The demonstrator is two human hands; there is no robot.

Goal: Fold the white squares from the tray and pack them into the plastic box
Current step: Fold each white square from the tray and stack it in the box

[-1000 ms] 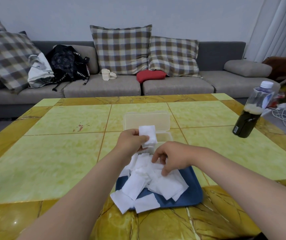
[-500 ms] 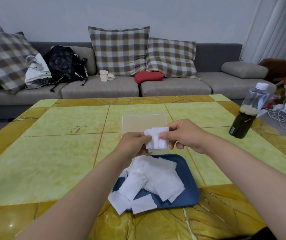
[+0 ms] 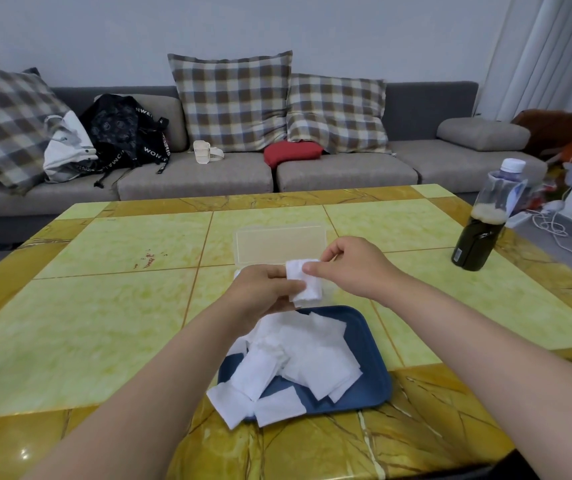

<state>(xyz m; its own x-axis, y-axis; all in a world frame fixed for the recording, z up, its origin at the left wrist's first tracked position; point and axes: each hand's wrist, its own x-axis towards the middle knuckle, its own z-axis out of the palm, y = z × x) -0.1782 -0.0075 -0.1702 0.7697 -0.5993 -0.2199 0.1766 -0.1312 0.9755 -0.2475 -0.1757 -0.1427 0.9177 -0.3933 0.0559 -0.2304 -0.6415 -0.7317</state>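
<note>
A folded white square (image 3: 307, 284) is held above the table between both hands. My left hand (image 3: 260, 294) grips its left edge and my right hand (image 3: 352, 268) pinches its upper right corner. Just behind them the clear plastic box (image 3: 279, 242) stands with its lid raised; its base is mostly hidden by my hands. Below, a blue tray (image 3: 369, 368) holds a loose pile of several white squares (image 3: 307, 358), two of which hang over its front left edge.
A dark drink bottle (image 3: 481, 230) stands at the table's right side. The yellow-green tiled table (image 3: 104, 306) stretches to the left. Behind it is a grey sofa (image 3: 194, 178) with checked cushions and bags.
My right hand left the tray pile and rose to pinch the folded square that my left hand holds. The square now sits a little lower, in front of the box.
</note>
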